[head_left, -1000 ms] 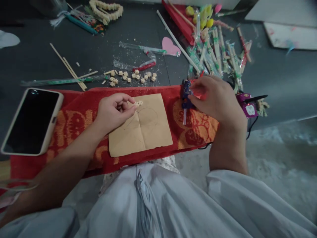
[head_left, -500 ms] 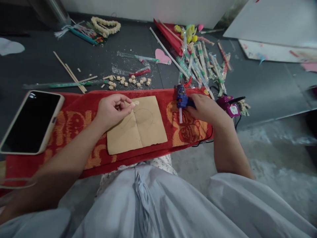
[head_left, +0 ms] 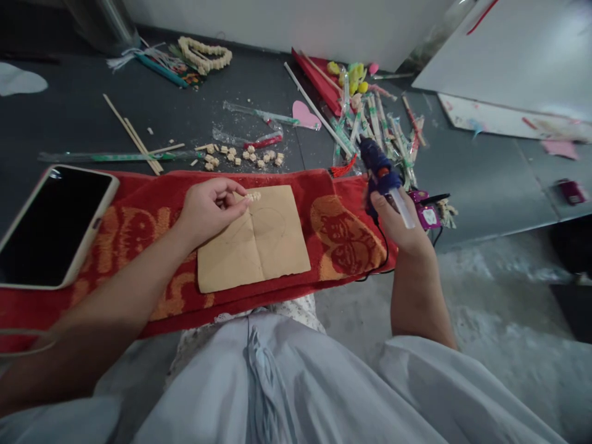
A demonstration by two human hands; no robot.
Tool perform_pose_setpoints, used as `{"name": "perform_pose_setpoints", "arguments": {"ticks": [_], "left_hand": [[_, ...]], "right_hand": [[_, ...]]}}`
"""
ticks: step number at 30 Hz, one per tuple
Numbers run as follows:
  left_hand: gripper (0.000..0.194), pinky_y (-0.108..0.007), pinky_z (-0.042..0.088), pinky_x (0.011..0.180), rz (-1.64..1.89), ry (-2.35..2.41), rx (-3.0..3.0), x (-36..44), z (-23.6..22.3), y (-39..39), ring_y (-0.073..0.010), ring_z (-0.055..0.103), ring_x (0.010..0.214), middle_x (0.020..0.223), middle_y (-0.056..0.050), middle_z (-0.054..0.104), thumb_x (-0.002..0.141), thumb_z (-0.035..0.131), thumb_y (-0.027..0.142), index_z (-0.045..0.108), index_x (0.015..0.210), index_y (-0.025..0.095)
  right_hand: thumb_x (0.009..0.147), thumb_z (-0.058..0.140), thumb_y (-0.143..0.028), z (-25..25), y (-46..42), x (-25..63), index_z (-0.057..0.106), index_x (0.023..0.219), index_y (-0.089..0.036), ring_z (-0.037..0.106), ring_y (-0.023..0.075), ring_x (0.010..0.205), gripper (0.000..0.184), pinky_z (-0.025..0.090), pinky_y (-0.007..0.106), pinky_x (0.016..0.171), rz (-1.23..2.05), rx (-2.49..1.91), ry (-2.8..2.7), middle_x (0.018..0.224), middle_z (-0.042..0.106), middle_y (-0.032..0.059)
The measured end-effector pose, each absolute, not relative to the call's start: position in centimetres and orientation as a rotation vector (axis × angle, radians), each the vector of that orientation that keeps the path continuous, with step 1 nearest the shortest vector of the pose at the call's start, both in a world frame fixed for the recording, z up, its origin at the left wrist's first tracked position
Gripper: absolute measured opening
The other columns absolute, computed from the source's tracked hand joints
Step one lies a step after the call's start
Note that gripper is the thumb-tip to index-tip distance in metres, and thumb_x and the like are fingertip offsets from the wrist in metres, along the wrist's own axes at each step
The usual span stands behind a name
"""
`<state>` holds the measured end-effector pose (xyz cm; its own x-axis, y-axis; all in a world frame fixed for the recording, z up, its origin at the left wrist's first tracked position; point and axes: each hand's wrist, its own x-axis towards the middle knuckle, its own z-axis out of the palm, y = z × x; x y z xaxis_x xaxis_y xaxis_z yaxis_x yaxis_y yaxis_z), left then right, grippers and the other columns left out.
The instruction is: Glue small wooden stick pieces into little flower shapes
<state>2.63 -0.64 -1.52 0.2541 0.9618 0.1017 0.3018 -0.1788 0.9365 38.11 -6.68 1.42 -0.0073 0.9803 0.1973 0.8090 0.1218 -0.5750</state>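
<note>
My left hand (head_left: 213, 208) pinches a small pale piece (head_left: 253, 196) over the top edge of a brown sheet of paper (head_left: 231, 265). The sheet has a centre crease and a faint pencilled curve, and it lies on a red and orange towel (head_left: 296, 185). Wrapped round the handle of a blue glue gun (head_left: 378, 161) is my right hand (head_left: 403, 225). The gun is raised off the towel, nozzle pointing away from me, with a clear glue stick poking out of its back. More small pale pieces (head_left: 250, 155) lie loose beyond the paper.
A phone (head_left: 55, 228) lies at the left on the towel. Thin sticks (head_left: 134, 135), plastic wrappers (head_left: 259, 114), a pink paper heart (head_left: 305, 115) and a pile of wrapped sticks (head_left: 377, 120) cover the dark tabletop. A purple box (head_left: 428, 213) sits right of my right hand.
My right hand has closed round the glue gun, lifted it and turned it, moving slightly right. My left hand keeps its pinch at the paper's top edge.
</note>
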Motion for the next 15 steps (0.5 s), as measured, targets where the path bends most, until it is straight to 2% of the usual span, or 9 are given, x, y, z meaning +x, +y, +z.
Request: {"name": "perform_pose_setpoints", "arguments": {"ticks": [3, 10, 15], "left_hand": [[0.017, -0.027, 0.03, 0.046, 0.948, 1.186, 1.655, 2.6, -1.6, -0.6, -0.0095, 0.042, 0.047, 0.054, 0.003, 0.052, 0.068, 0.072, 0.036, 0.064, 0.076, 0.024], [0.014, -0.026, 0.029, 0.045, 0.958, 1.175, 1.648, 2.6, -1.7, -0.6, -0.0086, 0.04, 0.047, 0.054, 0.003, 0.051, 0.069, 0.071, 0.033, 0.064, 0.076, 0.023], [0.014, -0.025, 0.029, 0.044, 0.983, 1.16, 1.652, 2.6, -1.7, -0.6, -0.0077, 0.04, 0.046, 0.053, 0.003, 0.052, 0.068, 0.072, 0.03, 0.065, 0.076, 0.021]], "right_hand": [[0.092, 0.047, -0.061, 1.4, -6.6, 38.1, 0.059, 0.111, -0.026, 0.063, 0.0227, 0.079, 0.042, 0.056, 0.042, 0.076, 0.479, -1.722, -1.693, 0.088, 0.064, 0.0042], [0.096, 0.04, -0.059, 0.5, -6.5, 36.2, 0.06, 0.087, -0.026, 0.06, 0.0198, 0.072, 0.04, 0.055, 0.037, 0.067, 0.698, -1.582, -1.827, 0.078, 0.06, 0.0025], [0.093, 0.046, -0.06, -0.9, -5.2, 36.0, 0.056, 0.09, -0.024, 0.058, 0.0179, 0.07, 0.037, 0.054, 0.036, 0.07, 0.601, -1.689, -1.609, 0.076, 0.058, 0.0004]]}}
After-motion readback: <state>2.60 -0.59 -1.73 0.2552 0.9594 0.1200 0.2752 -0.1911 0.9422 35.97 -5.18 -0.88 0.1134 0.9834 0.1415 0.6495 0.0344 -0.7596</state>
